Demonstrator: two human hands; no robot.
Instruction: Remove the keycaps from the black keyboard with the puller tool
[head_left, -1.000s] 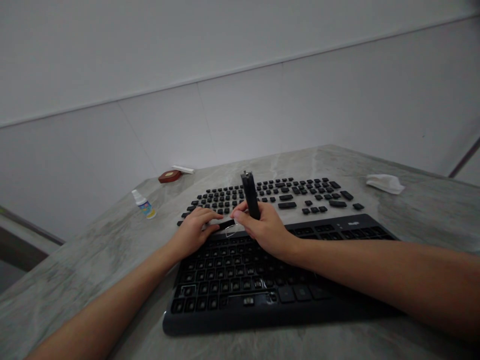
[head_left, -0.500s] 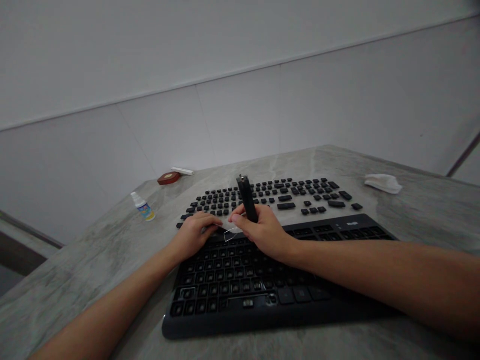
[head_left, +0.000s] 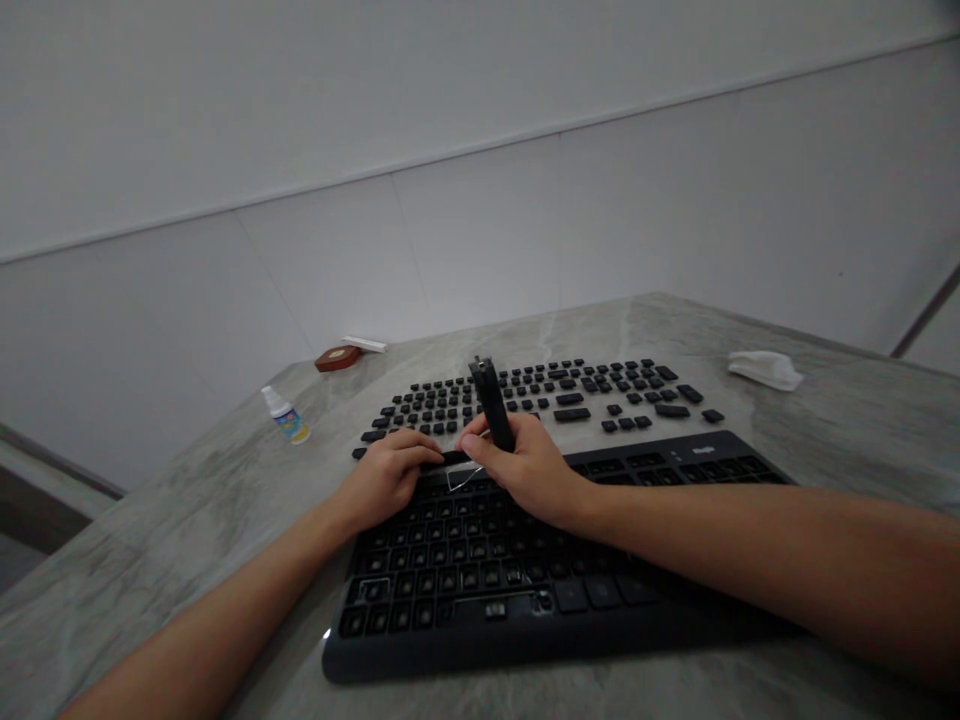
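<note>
Over at the worktop's (head_left: pixel 187 500) left edge I have a spray bottle (head_left: pixel 285 415), probably parked clear of my arms. My left hand (head_left: pixel 384 478) meets a dark bar (head_left: pixel 455 458) at the keyboard's far edge, perhaps steadying it; whether it pinches, I can't tell. My right hand (head_left: pixel 540 475) grips a black tool (head_left: pixel 493 405) upright, fingers closed, beside a bent wire (head_left: pixel 450 482). The keyboard (head_left: pixel 480 645) lies flat, front-centre, black, mostly bare sockets; loose keycaps (head_left: pixel 571 413) sit beyond in rows, likely keeping order.
</note>
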